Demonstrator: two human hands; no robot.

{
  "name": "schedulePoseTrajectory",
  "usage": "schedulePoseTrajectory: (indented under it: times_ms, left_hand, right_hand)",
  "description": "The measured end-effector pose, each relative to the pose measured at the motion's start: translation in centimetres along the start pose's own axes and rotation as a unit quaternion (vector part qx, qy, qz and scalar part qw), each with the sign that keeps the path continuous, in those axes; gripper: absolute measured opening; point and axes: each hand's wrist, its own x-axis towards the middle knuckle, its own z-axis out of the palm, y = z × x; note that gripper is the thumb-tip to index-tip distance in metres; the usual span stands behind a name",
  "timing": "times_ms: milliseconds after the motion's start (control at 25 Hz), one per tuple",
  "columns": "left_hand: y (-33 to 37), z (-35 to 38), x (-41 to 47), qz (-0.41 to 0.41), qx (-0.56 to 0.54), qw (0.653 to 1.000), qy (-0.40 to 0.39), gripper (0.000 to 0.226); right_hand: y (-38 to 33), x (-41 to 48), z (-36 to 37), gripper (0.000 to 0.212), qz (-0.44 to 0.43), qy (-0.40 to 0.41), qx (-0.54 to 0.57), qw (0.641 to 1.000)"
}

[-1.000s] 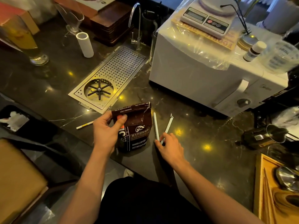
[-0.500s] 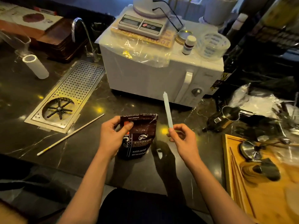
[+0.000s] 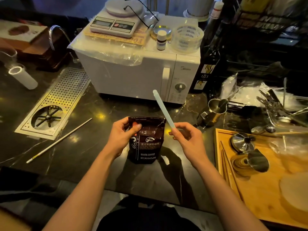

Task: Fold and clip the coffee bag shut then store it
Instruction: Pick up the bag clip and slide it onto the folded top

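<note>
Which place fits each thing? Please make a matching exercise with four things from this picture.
Things:
1. coffee bag
2. clip
3. scale
4. small bottle

Places:
A. on the microwave, beside the tape roll
B. standing on the counter, gripped by the left hand
C. on the microwave, at its left
D. raised in the right hand

Pairs: 1-B, 2-D, 3-C, 4-A

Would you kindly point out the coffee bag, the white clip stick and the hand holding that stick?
coffee bag point(image 3: 147, 147): head view, on its printed front panel.
white clip stick point(image 3: 164, 110): head view, mid-length of the bar.
right hand point(image 3: 190, 139): head view, middle of the hand.
</note>
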Motion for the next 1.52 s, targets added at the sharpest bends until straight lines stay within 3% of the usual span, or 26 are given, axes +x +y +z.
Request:
schedulePoseTrajectory:
  times_ms: [280, 520, 880, 1120, 1400, 1520]
  left_hand:
    - [-0.1, -1.6, -0.2, 0.003, -0.007, 0.998, -0.064, 0.012]
    - [-0.2, -2.5, 0.7, -0.014, -0.013, 0.994, -0.107, 0.027]
    - [-1.6, -2.1, 0.7, -0.031, -0.050, 0.996, -0.060, 0.032]
    - [-1.1, -1.6, 0.3, -0.023, -0.061, 0.997, -0.042, 0.022]
    - [-1.0, -1.5, 0.2, -0.062, -0.071, 0.996, 0.001, 0.071]
    - [-1.4, -1.5, 0.3, -0.068, -0.085, 0.994, -0.006, 0.069]
  right_hand:
    - [-0.3, -0.6, 1.5, 0.015, -0.032, 0.008, -0.054, 0.998]
    - [-0.3, -0.3, 2.0, 0.016, -0.033, 0.008, -0.106, 0.994]
    - [-0.7, 0.6, 2.7, 0.016, -0.018, -0.001, -0.041, 0.999]
    - [-0.7, 1.5, 3.7, 0.024, -0.002, -0.016, 0.014, 1.000]
    - [-0.2, 1.8, 4.4, 0.024, 0.002, -0.017, 0.032, 0.999]
    - [0.0, 2.0, 5.2, 0.025, 0.007, 0.004, 0.040, 0.999]
